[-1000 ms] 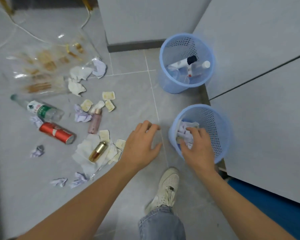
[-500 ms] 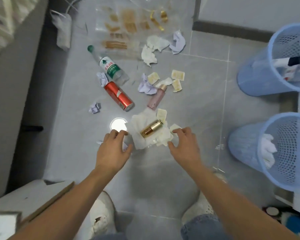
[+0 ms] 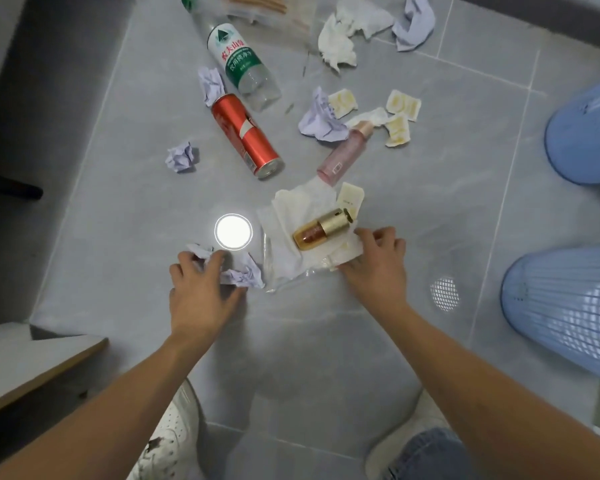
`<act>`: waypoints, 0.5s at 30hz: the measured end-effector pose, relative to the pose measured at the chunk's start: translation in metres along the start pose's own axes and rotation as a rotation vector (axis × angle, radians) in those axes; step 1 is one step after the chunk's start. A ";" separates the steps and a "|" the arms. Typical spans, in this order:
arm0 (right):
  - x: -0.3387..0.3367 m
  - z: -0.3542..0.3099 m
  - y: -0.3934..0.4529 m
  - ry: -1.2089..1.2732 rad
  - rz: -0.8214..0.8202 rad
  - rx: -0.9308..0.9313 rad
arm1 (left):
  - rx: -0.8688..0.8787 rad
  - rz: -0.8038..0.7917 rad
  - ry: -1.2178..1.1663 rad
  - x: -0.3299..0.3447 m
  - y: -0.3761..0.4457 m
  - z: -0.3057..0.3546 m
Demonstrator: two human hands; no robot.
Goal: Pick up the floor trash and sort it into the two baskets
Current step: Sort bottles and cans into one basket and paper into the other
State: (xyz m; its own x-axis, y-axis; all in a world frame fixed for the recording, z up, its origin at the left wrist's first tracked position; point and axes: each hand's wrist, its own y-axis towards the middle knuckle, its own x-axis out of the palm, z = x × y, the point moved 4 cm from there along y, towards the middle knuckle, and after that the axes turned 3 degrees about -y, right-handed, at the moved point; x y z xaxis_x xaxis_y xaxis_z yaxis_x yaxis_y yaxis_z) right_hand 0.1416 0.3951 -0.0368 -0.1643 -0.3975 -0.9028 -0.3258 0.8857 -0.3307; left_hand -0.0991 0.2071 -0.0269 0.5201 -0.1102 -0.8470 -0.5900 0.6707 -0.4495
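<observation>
Your left hand (image 3: 201,289) curls its fingers over a crumpled paper (image 3: 201,252) on the floor (image 3: 136,209). Your right hand (image 3: 378,265) pinches the tissue (image 3: 291,251) edge beside the gold bottle (image 3: 321,229); both baskets (image 3: 568,306) stand at the right.

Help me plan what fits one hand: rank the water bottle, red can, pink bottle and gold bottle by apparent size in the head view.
1. water bottle, partly cut off at the top
2. red can
3. pink bottle
4. gold bottle, smallest though nearest the camera
</observation>
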 end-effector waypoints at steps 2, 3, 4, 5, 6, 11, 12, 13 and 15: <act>0.000 0.004 0.001 0.083 0.003 -0.015 | 0.051 0.015 -0.048 0.003 0.006 0.004; 0.000 0.006 0.002 0.128 0.003 -0.014 | 0.072 0.014 -0.062 0.004 0.008 0.007; -0.001 0.008 0.003 0.163 0.003 -0.008 | 0.087 0.010 -0.072 0.004 0.011 0.010; -0.002 0.010 0.004 0.184 0.006 0.001 | 0.095 0.003 -0.079 0.005 0.014 0.012; -0.004 0.012 0.006 0.195 0.014 0.011 | 0.099 -0.002 -0.085 0.005 0.016 0.015; -0.019 0.026 0.006 0.234 0.092 0.054 | 0.097 0.018 -0.139 -0.006 0.020 0.027; -0.023 0.028 0.005 0.246 0.103 0.057 | 0.103 0.020 -0.147 -0.010 0.018 0.030; -0.028 0.030 0.002 0.257 0.112 0.060 | 0.118 0.023 -0.153 -0.015 0.015 0.033; -0.042 0.032 -0.005 0.275 0.120 0.063 | 0.163 0.032 -0.163 -0.028 0.009 0.045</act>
State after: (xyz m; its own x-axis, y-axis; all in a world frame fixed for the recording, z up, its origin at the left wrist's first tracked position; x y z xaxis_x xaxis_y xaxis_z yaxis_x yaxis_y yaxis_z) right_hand 0.1797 0.4152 -0.0065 -0.4472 -0.3317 -0.8307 -0.2321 0.9399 -0.2503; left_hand -0.0910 0.2490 0.0059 0.6036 0.0238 -0.7969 -0.5068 0.7831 -0.3605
